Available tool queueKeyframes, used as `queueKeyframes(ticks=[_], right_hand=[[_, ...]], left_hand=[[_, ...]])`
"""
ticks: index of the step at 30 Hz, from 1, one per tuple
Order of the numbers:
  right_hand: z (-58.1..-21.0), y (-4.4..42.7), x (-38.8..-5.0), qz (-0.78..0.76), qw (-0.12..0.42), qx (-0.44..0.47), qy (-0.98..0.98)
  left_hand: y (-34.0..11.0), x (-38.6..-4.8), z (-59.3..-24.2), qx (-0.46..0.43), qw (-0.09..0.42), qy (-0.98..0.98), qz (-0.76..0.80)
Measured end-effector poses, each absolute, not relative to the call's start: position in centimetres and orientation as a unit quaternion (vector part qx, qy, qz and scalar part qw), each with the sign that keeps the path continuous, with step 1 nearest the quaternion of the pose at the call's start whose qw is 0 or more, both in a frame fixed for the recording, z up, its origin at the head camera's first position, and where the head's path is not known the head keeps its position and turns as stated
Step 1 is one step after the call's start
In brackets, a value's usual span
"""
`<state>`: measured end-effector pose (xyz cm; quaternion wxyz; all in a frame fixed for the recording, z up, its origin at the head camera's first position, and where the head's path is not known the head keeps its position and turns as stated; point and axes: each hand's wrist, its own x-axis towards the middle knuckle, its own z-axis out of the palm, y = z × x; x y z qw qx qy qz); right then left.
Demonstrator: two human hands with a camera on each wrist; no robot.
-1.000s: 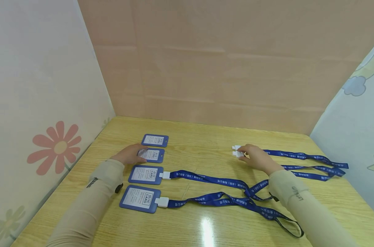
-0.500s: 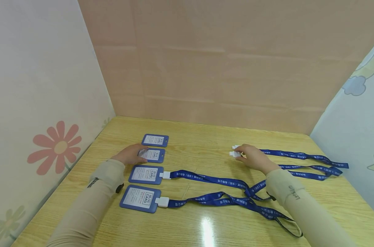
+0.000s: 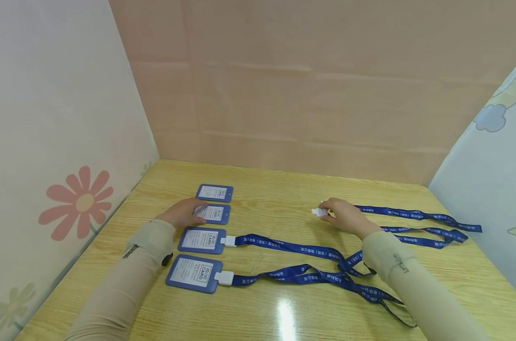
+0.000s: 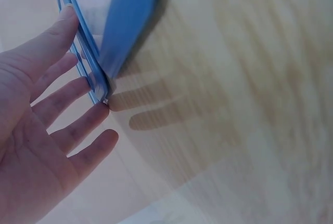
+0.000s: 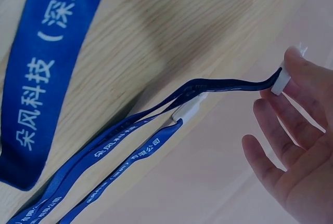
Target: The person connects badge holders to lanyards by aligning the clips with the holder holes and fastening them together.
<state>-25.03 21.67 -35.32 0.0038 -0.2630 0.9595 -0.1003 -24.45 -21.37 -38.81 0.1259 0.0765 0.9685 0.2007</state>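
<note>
At the left, my left hand (image 3: 182, 213) pinches the left edge of a blue ID card holder (image 3: 217, 214), the second from the back. The left wrist view shows the thumb on one face of the card holder (image 4: 127, 21) and fingertips along its edge. My right hand (image 3: 347, 218) pinches the white clip (image 3: 319, 212) of a blue lanyard (image 3: 428, 240) between thumb and forefinger. In the right wrist view this clip (image 5: 281, 81) is off the table, its strap rising to it, and the other fingers are spread. Another lanyard (image 3: 404, 213) lies just behind, its clip mostly hidden by my hand.
A loose card holder (image 3: 214, 192) lies at the back left. In front lie two card holders joined to lanyards, one nearer (image 3: 194, 273) and one farther (image 3: 202, 239); their straps (image 3: 292, 272) stretch right, under my right forearm. A wall (image 3: 283, 118) closes the back.
My right hand has moved left with the white clip, drawing its strap along and leaving the rear lanyard's clip behind. The card holder in my left hand has shifted very slightly right.
</note>
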Motion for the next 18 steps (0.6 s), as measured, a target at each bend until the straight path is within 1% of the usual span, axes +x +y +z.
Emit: queueKeyframes(ticks=[18], right_hand=[[-35.3, 20.2, -25.5, -0.104, 0.018, -0.271, 0.957]], left_hand=[[-20.6, -24.3, -38.4, 0.086, 0.131, 0.97, 0.187]])
